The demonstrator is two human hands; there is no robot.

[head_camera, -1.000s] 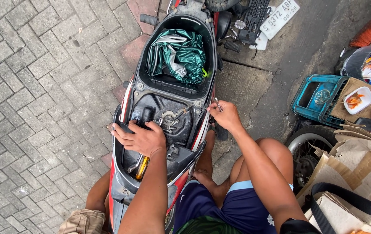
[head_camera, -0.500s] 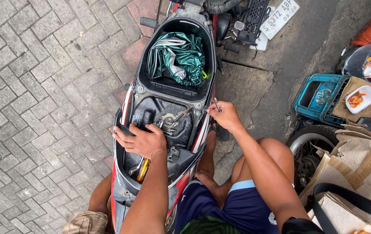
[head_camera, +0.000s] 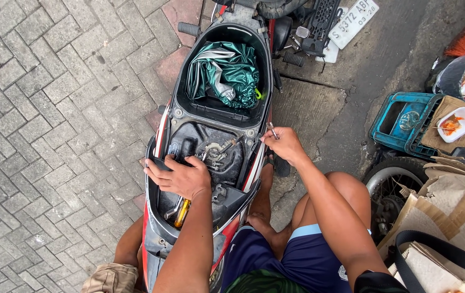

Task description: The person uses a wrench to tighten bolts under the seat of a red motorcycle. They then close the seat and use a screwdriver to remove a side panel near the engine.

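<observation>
Scooter bodywork, stripped of its seat, lies open under both hands, on grey paving bricks to the left. The left hand rests spread and flat on the exposed frame, palm down, holding nothing; it braces on the black plastic at the left edge of the bay. Just below its wrist a yellow-handled screwdriver lies loose in the lower tray.

Right of that palm sits the fuel tank top with its hoses and fittings. The right hand is closed around a small metal tool, pinched between thumb and fingers at the right rim of the bay; it looks like a slim driver or key, though it is too small to be sure. Working it well would mean keeping the shaft square to the fastener and letting the braced palm steady the body, so the tip does not slip onto the painted red-and-white panel right beside the grip.

Beyond both hands, the black storage tub holds a crumpled green raincoat, bunched and filling most of it. Far to the right of the gripping hand, a blue crate stands partly covered by a board carrying white dishes of food. Cardboard is stacked near the knee.
</observation>
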